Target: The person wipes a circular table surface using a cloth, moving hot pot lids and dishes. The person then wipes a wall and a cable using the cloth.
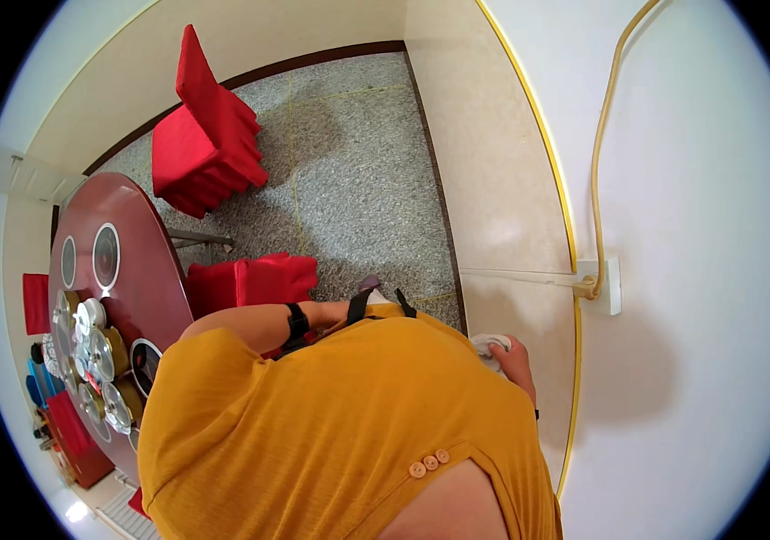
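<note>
My right hand hangs at my right side, close to the wall, with its fingers closed round a crumpled white cloth. Part of the cloth is hidden behind my mustard-yellow shirt. In front of my waist, my left hand is bent inward beside a black strap. Its fingers are hidden, so what they do cannot be made out. A black band circles the left wrist.
Left of me stands a round dark-red table with several glass-lidded pots and round mats. Red-covered chairs stand ahead, one close to my left arm. A wall with a socket box and cord runs along my right.
</note>
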Motion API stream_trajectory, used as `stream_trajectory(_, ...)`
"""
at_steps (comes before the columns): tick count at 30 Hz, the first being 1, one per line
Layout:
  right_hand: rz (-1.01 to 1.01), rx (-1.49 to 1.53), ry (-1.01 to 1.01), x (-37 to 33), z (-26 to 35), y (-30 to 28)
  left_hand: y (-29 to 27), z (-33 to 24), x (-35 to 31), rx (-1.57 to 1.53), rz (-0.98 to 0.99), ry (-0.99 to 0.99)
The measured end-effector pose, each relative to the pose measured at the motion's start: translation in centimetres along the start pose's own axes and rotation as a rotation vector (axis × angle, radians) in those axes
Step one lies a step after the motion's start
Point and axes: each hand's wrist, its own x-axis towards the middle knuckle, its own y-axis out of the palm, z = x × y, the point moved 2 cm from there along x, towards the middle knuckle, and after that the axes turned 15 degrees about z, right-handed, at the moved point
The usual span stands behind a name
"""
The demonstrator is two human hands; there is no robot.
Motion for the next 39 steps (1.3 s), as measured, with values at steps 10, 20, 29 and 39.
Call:
stream_trajectory(10,-0.016,-0.056,-0.050,0.1,-1.1,0.1,-0.6,1.4,-0.3,0.304,0.231,0.012)
stream_trajectory(20,-0.003,0.028,0.001,-0.1,-2.3,0.4,-3.2,-2.1,-4.4,0.481,0.337,-0.049)
stream_trajectory(29,-0.008,0.045,-0.081,0.8,-1.9,0.5,-5.8,-10.6,-9.3,0.111,-0.096,-0.046)
stream_trajectory(39,-0.055,0.163,-0.278,3.0,3.8,-1.2,-19.0,-14.0,-12.8,-0.926,-0.617,0.200)
